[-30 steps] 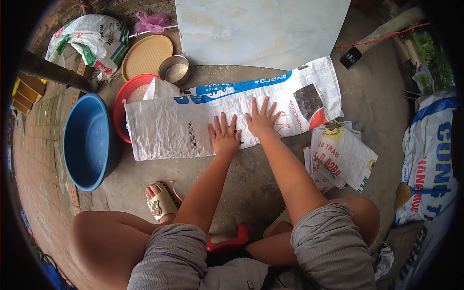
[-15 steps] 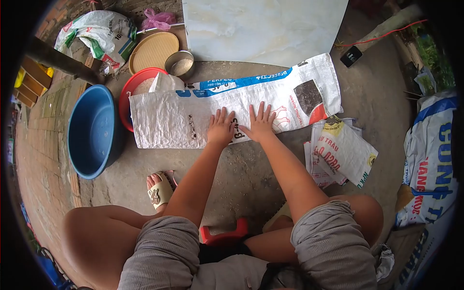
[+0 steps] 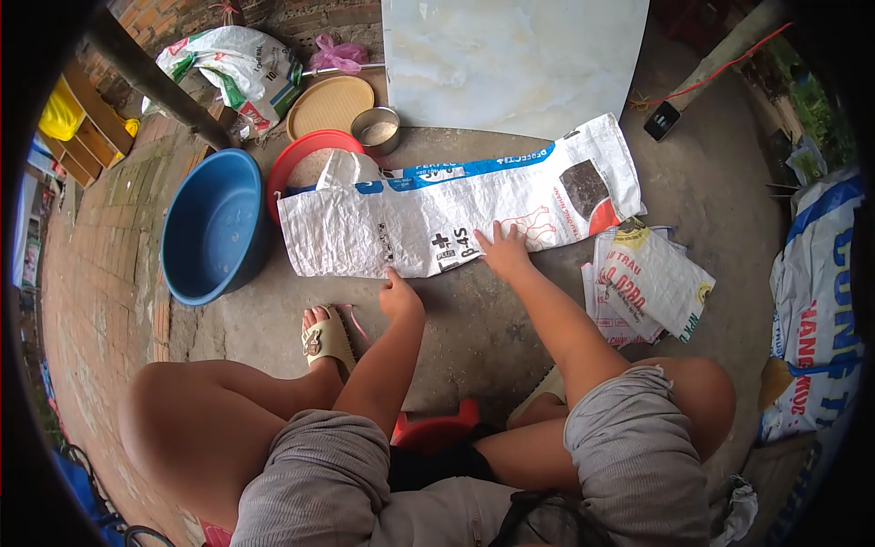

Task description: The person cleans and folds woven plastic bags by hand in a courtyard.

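Observation:
A white woven sack with blue, red and black print lies folded lengthwise across the concrete floor in front of me. My left hand is at its near edge, fingers curled in and the index finger reaching the border, seemingly pinching it; the thumb's contact is partly hidden. Spread on the printed face, the fingers of my right hand rest flat close to the near edge. Under the sack's far left corner, a red basin of pale grain is partly covered. Several more folded sacks lie in a pile to the right.
A blue basin stands left of the sack. Behind are a metal bowl with grain, a tan round tray and a marble-patterned panel. Large printed sacks line the right side. A red stool is beneath me.
My left hand has drawn back from the sack's face to its near edge, its fingers curling. My right hand has slid slightly nearer. The view has shifted, so the surroundings appear farther right.

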### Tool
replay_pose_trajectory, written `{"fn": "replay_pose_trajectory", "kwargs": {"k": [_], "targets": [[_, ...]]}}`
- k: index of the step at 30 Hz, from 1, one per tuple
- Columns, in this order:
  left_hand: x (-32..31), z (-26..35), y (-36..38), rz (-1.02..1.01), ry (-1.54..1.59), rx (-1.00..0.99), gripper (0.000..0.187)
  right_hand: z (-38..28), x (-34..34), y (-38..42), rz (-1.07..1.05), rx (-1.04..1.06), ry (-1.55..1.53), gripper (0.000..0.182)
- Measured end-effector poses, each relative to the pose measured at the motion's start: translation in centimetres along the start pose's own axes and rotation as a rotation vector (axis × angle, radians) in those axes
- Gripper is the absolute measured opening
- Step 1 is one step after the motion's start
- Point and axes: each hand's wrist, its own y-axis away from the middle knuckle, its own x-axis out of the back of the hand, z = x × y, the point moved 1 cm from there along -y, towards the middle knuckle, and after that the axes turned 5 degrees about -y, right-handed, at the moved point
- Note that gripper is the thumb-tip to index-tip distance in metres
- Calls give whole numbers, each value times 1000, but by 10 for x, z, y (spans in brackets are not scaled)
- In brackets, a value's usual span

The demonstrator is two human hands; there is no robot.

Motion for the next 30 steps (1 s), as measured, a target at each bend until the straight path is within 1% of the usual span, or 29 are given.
{"fn": "replay_pose_trajectory", "kwargs": {"k": [1,2,4,5,7,8,9,11,12,13,14,15,16,17,19,20,21,23,25,26,27,28,29,30], "targets": [[1,3,-5,46,161,209,57,1,1,2,7,2,-40,60],[-6,3,-15,50,166,205,57,3,1,4,13,3,-40,60],[-24,1,-35,82,671,217,71,6,2,13,177,100,-73,53],[-15,16,-33,79,673,216,71,6,3,18,179,98,-71,53],[-1,39,-28,6,1000,459,80,5,6,28,250,156,-201,48],[-4,35,-45,-299,1219,252,76,2,9,34,251,151,-196,48],[-16,32,-52,-306,1224,254,76,-1,12,40,220,132,-229,48],[-5,60,-42,-462,1236,-104,70,1,17,48,186,110,-258,47],[-3,74,-41,-407,1118,-113,61,2,16,50,152,102,-330,47],[1,89,-35,-383,1076,-229,52,2,15,52,116,93,-404,46],[5,104,-27,-356,1003,-354,46,3,9,50,112,90,-407,46],[7,117,-18,-328,928,-478,40,7,-3,43,158,107,-459,48],[5,128,-10,-344,810,-561,38,11,-11,39,205,124,-510,51],[-1,134,-2,-359,691,-644,37,12,-13,37,204,121,-512,51],[-17,133,23,-345,444,-873,53,17,-15,30,79,142,-468,56],[-1,139,48,-294,378,-1089,62,27,-26,18,25,199,-540,67],[15,143,73,-240,306,-1302,72,35,-21,19,21,196,-541,67],[-8,129,88,-284,-120,-1478,79,51,-14,22,-179,201,-924,69],[-22,102,96,-299,-372,-1565,79,66,-29,12,158,-230,-1476,58],[-31,88,93,-257,-541,-1607,83,77,-37,13,154,-235,-1469,58],[-39,75,89,-262,-532,-1603,83,92,-43,16,192,-317,-1404,52],[-41,65,82,-472,-709,-1476,89,102,-46,18,230,-396,-1337,45],[-44,56,72,-677,-879,-1334,96,97,-40,24,227,-401,-1330,45],[-53,44,55,-663,-893,-1387,101,91,-36,31,356,-575,-1486,41]]}}
